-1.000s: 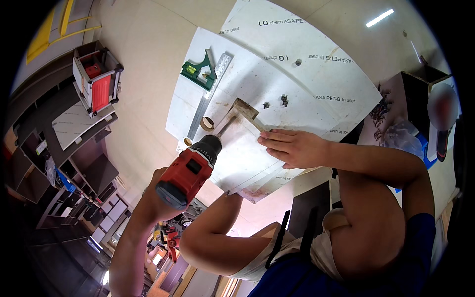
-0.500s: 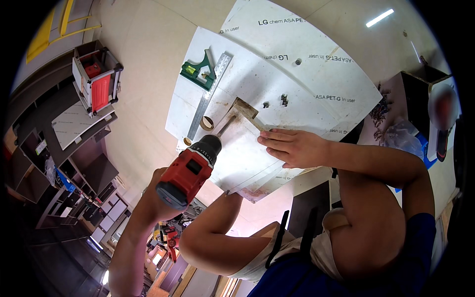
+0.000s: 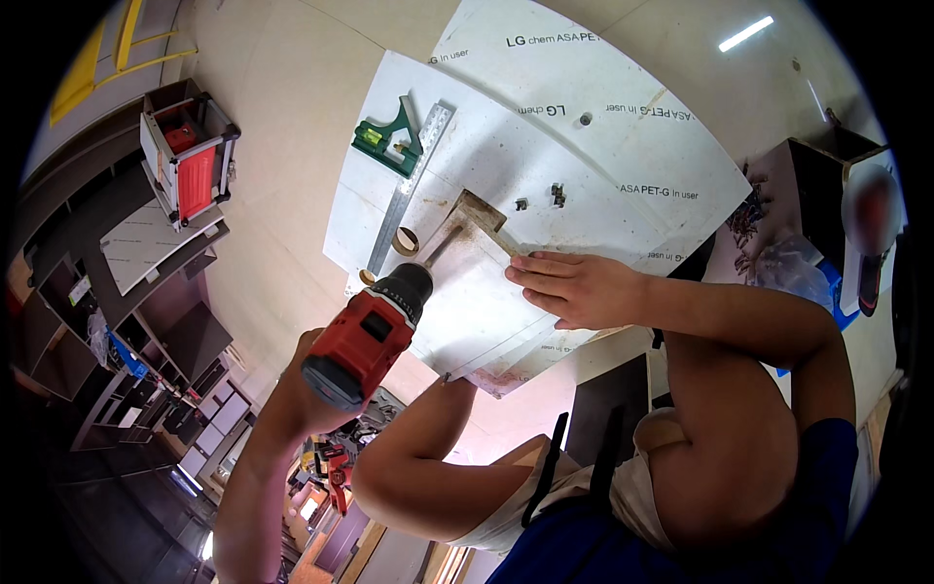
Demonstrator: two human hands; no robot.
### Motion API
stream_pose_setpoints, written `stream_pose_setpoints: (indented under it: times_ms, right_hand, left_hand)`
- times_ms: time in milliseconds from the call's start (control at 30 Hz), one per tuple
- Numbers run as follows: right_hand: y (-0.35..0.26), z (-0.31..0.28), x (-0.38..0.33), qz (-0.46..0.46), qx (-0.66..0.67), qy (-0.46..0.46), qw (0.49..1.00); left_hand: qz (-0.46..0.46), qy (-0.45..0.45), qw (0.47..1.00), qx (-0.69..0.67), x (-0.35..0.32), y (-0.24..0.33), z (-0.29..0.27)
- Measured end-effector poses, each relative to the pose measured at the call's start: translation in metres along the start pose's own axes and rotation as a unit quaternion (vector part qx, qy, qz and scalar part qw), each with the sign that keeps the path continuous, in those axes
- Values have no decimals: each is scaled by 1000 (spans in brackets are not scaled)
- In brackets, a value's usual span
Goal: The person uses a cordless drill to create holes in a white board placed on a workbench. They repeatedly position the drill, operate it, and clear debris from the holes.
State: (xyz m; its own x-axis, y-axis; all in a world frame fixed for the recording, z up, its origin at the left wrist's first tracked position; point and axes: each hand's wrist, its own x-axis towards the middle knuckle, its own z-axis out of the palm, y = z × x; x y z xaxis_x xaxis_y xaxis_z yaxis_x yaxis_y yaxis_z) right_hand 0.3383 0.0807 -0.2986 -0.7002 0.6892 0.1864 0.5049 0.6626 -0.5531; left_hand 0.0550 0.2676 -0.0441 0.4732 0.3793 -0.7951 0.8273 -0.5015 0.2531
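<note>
My left hand [image 3: 302, 394] is wrapped round the grip of a red and black cordless drill [image 3: 362, 341]. The drill's long bit [image 3: 443, 246] points away from me, toward a brown wooden piece [image 3: 484, 207] on a white film-covered panel [image 3: 457, 311]. Whether the tip touches the wood, I cannot tell. My right hand [image 3: 579, 290] lies flat with fingers stretched out, the fingertips by the end of the wooden edge. Beyond the drill lies a combination square with a green head [image 3: 392, 138] and a steel rule [image 3: 413, 185]. A round hole [image 3: 406, 241] shows beside the bit.
Small metal fittings [image 3: 557, 195] and a small cylinder [image 3: 586, 120] lie on the white boards. A red and grey cart [image 3: 197, 182] stands far left. At right are a clear plastic bag [image 3: 796, 273] and a pile of screws [image 3: 747, 209]. My bare knees flank the panel's near edge.
The drill has shifted very slightly left and toward me in my left hand. My right hand stays in place on the panel.
</note>
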Motion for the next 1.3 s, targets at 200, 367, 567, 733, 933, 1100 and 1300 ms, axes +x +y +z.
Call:
stream_pose_setpoints:
  times_ms: [200, 367, 567, 733, 933, 1100, 1300]
  right_hand:
    - [0, 1, -1, 2, 0, 2, 1000]
    - [0, 0, -2, 4, 2, 5, 1000]
    - [-1, 1, 1, -5, -3, 12, 1000]
    - [0, 0, -1, 2, -6, 10, 1000]
    - [0, -3, 0, -2, -8, 6, 1000]
    - [0, -2, 0, 0, -11, 2, 1000]
    - [0, -2, 0, -2, -12, -3, 1000]
  left_hand:
    - [9, -15, 999, -31, 8, 16, -10]
    - [15, -2, 1000, 3, 5, 2, -1]
    - [-1, 7, 1000, -13, -1, 16, -7]
    - [17, 29, 999, 17, 3, 3, 3]
    - [12, 8, 1000, 12, 3, 10, -2]
    - [4, -12, 1000, -5, 5, 15, -7]
    - [16, 42, 998, 36, -6, -6, 10]
